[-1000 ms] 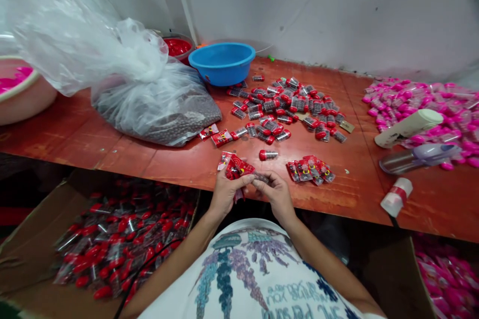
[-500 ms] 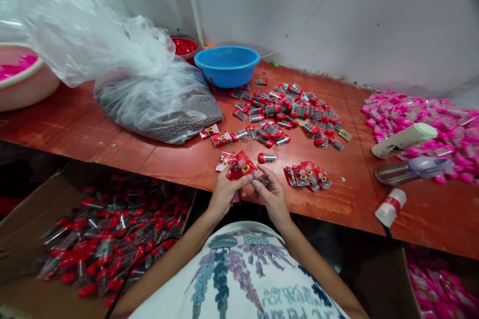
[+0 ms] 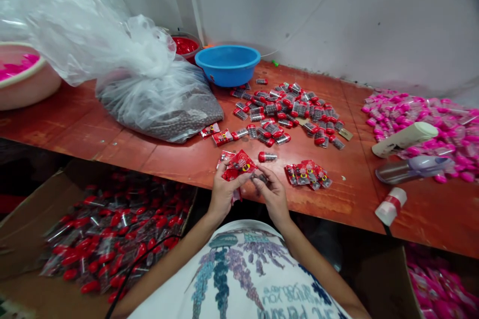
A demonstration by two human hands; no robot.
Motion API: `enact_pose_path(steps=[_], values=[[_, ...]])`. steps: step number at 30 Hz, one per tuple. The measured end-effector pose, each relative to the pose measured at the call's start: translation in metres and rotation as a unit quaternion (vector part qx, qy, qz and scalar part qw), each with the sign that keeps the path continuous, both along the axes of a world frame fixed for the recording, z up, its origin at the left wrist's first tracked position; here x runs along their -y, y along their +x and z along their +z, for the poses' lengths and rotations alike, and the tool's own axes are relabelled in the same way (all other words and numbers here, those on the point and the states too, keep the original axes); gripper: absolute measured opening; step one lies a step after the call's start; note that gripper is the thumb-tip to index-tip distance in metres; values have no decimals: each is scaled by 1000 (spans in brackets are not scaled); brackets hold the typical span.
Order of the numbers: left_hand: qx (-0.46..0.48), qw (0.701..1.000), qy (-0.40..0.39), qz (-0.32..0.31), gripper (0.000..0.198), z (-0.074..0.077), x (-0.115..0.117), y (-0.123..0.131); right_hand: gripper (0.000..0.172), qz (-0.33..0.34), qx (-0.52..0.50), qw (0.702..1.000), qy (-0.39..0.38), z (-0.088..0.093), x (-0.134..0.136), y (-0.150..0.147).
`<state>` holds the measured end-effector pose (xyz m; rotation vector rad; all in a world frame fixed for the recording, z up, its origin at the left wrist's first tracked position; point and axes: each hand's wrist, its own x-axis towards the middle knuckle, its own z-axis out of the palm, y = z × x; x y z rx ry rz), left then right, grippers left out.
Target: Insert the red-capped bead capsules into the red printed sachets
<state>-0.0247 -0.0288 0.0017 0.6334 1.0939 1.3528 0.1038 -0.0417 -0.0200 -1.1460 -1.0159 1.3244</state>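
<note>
Two bare hands meet at the near edge of the wooden table [image 3: 112, 152]. Left hand [image 3: 223, 193]: fingers closed around a sheaf of red packets [image 3: 239, 163], thumb pressed across the front, with the sheaf fanning upward over the table edge. Right hand [image 3: 274, 195]: thumb and forefinger pinched together on a small capsule [image 3: 259, 177] with dark contents, held just beside the lower corner of the sheaf (whether capsule and packet touch cannot be told).

Just beyond the hands lies a lone red-capped capsule [image 3: 267, 157]. To its right is a short row of filled packets [image 3: 309, 174]. Farther back a loose heap of red-capped capsules [image 3: 288, 112] spreads in front of a blue bowl [image 3: 227, 64]. At left, a clear plastic bag [image 3: 160, 104] of dark beads slumps on the table. At far right is a heap of pink capsules [image 3: 422, 114], with a white tool [image 3: 406, 139] lying on its near edge. Below the table, at left, a cardboard box [image 3: 30, 219] holds bagged red-capped capsules.
</note>
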Motion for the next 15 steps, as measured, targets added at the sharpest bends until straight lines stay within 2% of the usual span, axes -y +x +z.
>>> enact_pose_path(steps=[3,7,11,15], values=[[1,1000,1,12,48,2,-2,2,42,3,-26,1000,-1,1,0,0],[-17,1000,4,19,50,3,-4,1,37,26,-28,999,-11,0,2,0],[-15,1000,-2,-6,48,4,-3,2,35,-8,18,1000,24,-3,5,-2],[16,998,-20,-55,47,0,-2,0,38,-1,-30,1000,-9,-3,3,-1]])
